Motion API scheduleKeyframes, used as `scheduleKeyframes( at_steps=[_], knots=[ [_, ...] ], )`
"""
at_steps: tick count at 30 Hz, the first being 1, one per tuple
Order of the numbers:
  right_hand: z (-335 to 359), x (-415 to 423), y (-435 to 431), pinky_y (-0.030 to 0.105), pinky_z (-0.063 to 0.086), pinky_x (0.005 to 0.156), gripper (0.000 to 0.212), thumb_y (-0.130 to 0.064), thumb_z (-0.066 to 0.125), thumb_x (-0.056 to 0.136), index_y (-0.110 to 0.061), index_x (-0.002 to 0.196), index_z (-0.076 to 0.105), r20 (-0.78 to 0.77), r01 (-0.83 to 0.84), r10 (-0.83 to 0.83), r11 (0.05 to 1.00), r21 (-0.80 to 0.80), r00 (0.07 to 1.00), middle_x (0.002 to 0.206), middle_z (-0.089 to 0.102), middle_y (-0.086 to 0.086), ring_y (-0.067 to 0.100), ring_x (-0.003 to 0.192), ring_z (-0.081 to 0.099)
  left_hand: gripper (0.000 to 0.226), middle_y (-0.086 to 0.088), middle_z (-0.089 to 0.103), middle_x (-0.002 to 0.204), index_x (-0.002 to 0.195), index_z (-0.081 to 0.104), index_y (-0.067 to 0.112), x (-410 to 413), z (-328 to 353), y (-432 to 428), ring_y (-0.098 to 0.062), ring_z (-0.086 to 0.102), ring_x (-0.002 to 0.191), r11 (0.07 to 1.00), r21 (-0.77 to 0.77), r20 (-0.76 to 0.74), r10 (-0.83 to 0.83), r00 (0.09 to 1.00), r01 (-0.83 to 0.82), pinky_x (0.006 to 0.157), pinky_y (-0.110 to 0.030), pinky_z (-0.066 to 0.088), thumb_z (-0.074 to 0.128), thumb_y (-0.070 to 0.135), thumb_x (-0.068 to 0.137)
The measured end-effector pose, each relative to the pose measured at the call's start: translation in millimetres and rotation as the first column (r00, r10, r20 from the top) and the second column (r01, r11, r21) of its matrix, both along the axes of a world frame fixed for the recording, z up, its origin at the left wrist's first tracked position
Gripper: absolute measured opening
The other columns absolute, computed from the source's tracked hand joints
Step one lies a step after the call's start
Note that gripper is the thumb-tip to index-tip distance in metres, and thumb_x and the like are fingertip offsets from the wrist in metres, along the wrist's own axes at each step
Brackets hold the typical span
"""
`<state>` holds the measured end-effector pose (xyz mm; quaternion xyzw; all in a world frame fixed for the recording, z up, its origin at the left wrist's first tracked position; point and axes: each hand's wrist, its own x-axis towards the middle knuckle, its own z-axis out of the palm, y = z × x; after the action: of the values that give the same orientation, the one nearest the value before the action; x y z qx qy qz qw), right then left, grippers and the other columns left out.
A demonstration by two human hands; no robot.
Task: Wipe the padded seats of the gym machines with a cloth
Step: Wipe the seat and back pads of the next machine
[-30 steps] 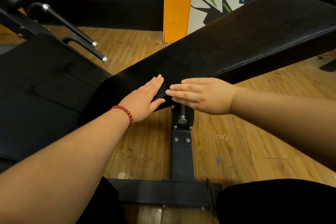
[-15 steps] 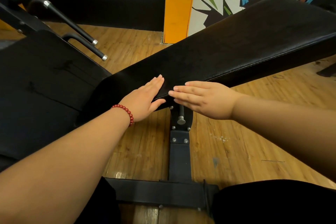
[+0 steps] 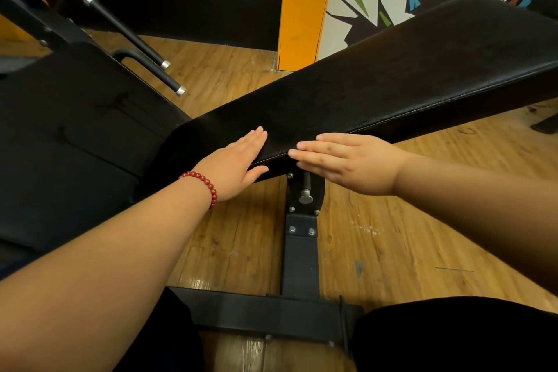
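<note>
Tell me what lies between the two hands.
Head view: between the left hand and the right hand lies only a bare strip of the padded seat, at its near edge.

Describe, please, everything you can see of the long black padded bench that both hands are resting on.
The padded bench is a long black pad, leather-like and finely grained, with a seam along its near edge. It slants up toward the right. A black metal post with bolts and a silver pin carries it above the wooden floor. The left hand lies flat on its near end; the right hand touches its near edge with straight fingers.
</note>
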<state>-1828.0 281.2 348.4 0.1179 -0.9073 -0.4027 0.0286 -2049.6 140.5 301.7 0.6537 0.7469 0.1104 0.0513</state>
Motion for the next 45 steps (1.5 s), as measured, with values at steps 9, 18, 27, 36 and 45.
scheduleKeyframes(
  at_steps=[9, 18, 27, 36, 45],
  knots=[
    [-9, -25, -11, 0.039, 0.019, 0.114, 0.057, -0.016, 0.059, 0.084, -0.005, 0.138, 0.045, 0.024, -0.014, 0.012, 0.998, 0.065, 1.0, 0.152, 0.036, 0.011, 0.025, 0.14, 0.035, 0.068, -0.001, 0.006, 0.162, 0.154, 0.005, 0.017, 0, -4, -1, -0.016, 0.016, 0.147, 0.999, 0.009, 0.016, 0.046, 0.999, -0.046, 0.116, -0.031, 0.024, 0.042, 0.036, 0.101],
    [2, -3, 0, 0.04, 0.022, 0.113, 0.053, -0.009, 0.044, 0.083, -0.005, 0.135, 0.052, 0.042, 0.006, -0.007, 0.999, 0.04, 0.999, 0.151, 0.031, 0.011, 0.024, 0.14, 0.026, 0.069, -0.001, 0.007, 0.162, 0.155, 0.005, 0.018, -5, -10, 0, -0.019, 0.025, 0.145, 0.998, 0.038, -0.048, 0.042, 0.998, -0.04, 0.114, -0.034, 0.033, 0.039, 0.042, 0.1],
    [-1, -23, -10, 0.039, 0.022, 0.113, 0.053, -0.009, 0.057, 0.083, -0.007, 0.136, 0.052, 0.063, -0.006, 0.006, 1.0, 0.011, 0.998, 0.15, 0.04, 0.01, 0.026, 0.139, 0.037, 0.067, -0.001, 0.006, 0.162, 0.155, 0.005, 0.018, -5, -7, -2, -0.016, 0.023, 0.145, 0.998, 0.065, -0.045, 0.031, 0.999, -0.028, 0.112, -0.03, 0.03, 0.039, 0.04, 0.102],
    [-17, -41, -18, 0.039, 0.021, 0.114, 0.056, -0.014, 0.063, 0.083, -0.007, 0.137, 0.051, 0.058, 0.011, -0.014, 0.999, 0.04, 0.998, 0.151, 0.038, 0.011, 0.025, 0.141, 0.035, 0.069, 0.001, 0.01, 0.162, 0.154, 0.008, 0.021, -9, -14, -2, -0.017, 0.025, 0.145, 0.994, 0.099, 0.052, 0.031, 0.998, -0.036, 0.114, -0.032, 0.029, 0.043, 0.042, 0.099],
    [-5, -17, -7, 0.042, 0.022, 0.112, 0.052, -0.008, 0.036, 0.084, -0.003, 0.136, 0.046, 0.044, 0.007, -0.007, 1.0, 0.001, 0.999, 0.149, 0.03, 0.011, 0.024, 0.138, 0.028, 0.074, 0.003, 0.002, 0.162, 0.155, 0.004, 0.021, -28, -25, -8, -0.014, 0.013, 0.148, 0.998, 0.058, 0.067, -0.007, 0.998, 0.003, 0.116, -0.03, 0.022, 0.047, 0.042, 0.098]
  ],
)
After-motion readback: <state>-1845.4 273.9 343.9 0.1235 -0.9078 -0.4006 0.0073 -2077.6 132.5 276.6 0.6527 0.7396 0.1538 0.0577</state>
